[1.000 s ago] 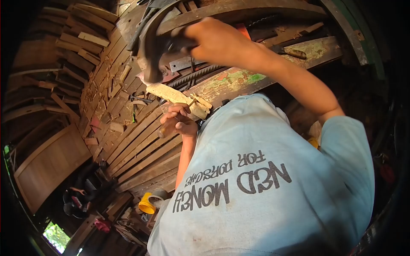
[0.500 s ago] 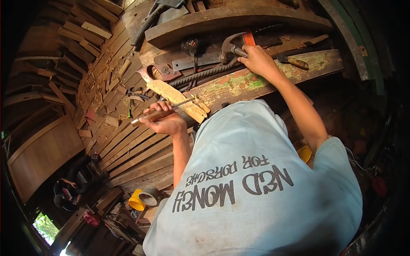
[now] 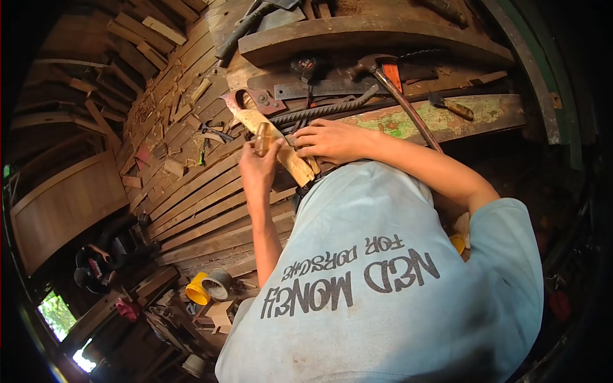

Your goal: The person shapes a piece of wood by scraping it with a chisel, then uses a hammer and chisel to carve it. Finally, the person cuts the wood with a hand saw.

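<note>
- From my remote seat I see the right hand [image 3: 332, 140] has left the hammer [image 3: 383, 73] and come down to the pale wood piece [image 3: 290, 163]. A second ago it swung that hammer high.
- The hammer now lies on the desk [image 3: 447, 121], head towards the far side and handle slanting back to the near edge.
- The right hand's fingers lie across the wood piece and touch it. I cannot tell whether its grip is closed on the wood or only pressing on it.
- The left hand [image 3: 257, 171] has turned since half a second ago. Its grip is closed around the chisel [image 3: 262, 136], whose wooden handle now stands up out of the fist.
- The wood piece lies slantwise at the near edge of the desk, between the two hands, one end reaching towards the handsaw [image 3: 252, 101].
- A twisted steel bar [image 3: 325, 110] lies just behind the right hand.
- A small tool [image 3: 452, 106] rests on the green-painted plank, well apart from both hands.
- Below, on the floor, a yellow roll [image 3: 196, 292] sits beside a grey roll [image 3: 220, 285].
</note>
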The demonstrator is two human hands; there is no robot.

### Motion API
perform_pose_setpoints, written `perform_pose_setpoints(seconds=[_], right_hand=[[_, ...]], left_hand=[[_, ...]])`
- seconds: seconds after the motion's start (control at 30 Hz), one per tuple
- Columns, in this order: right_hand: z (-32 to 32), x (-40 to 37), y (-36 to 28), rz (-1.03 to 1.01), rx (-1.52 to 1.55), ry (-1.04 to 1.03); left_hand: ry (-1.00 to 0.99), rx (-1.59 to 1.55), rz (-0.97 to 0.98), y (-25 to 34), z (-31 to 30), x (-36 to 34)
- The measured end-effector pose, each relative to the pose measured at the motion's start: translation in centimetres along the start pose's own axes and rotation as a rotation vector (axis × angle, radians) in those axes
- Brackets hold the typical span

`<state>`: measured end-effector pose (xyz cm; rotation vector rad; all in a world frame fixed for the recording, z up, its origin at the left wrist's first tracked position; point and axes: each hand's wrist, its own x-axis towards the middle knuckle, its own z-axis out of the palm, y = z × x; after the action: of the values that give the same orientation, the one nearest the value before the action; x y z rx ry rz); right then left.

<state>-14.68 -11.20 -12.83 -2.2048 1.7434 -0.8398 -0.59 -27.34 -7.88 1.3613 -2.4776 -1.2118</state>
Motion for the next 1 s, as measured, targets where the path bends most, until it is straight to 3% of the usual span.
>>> perform_pose_setpoints(seconds=[0.1, 0.17, 0.33, 0.37, 0.43, 0.47, 0.53, 0.57, 0.63, 0.7, 0.77, 0.83, 0.9, 1.0], right_hand=[[-1.0, -0.4, 0.3, -0.050, -0.109, -0.014], [-1.5, -0.9, 0.3, 0.015, -0.120, -0.137], [-2.3, -2.3, 1.1, 0.066, -0.025, 0.030], [-3.9, -2.6, 1.9, 0.225, -0.039, -0.026], [-5.9, -2.7, 2.6, 0.432, -0.278, 0.410], [-6.1, -2.5, 2.6, 0.427, -0.278, 0.410], [-6.2, -2.1, 2.2, 0.761, -0.261, 0.500], [-5.9, -1.9, 1.8, 0.761, -0.262, 0.503], [-4.5, -1.2, 0.7, 0.683, 0.261, 0.199], [-3.2, -0.3, -0.3, 0.647, 0.389, 0.030], [-1.6, 0.4, -1.0, 0.632, 0.458, 0.084], [-2.5, 0.9, -1.4, 0.720, 0.778, -0.171], [-3.1, 1.2, -2.3, 0.780, 0.957, -0.173], [-1.9, 0.8, -2.0, 0.621, 0.841, -0.050]], left_hand=[[0.005, 0.047, 0.013, -1.6, 1.0, 0.6], [-0.008, -0.005, -0.010, -1.8, 1.2, 0.7], [-0.037, -0.020, -0.010, -1.5, 0.8, 0.6], [-0.049, -0.053, -0.007, -1.8, 0.8, 0.7], [-0.039, -0.065, 0.016, -2.7, 1.0, 0.9], [-0.034, -0.079, 0.046, -2.9, 1.1, 1.1], [-0.039, -0.110, 0.026, -3.1, 1.2, 1.2], [-0.049, -0.141, 0.008, -3.1, 1.3, 1.3], [-0.051, -0.248, 0.035, -3.6, 1.7, 1.4], [-0.047, -0.356, 0.060, -3.1, 1.4, 1.2], [-0.113, -0.593, -0.062, -1.7, 0.7, 0.2], [-0.072, -0.661, -0.054, -1.5, 0.8, -0.1], [-0.038, -0.752, 0.004, -1.2, 0.7, -0.2], [-0.007, -0.735, 0.012, -1.0, 0.7, -0.2]])
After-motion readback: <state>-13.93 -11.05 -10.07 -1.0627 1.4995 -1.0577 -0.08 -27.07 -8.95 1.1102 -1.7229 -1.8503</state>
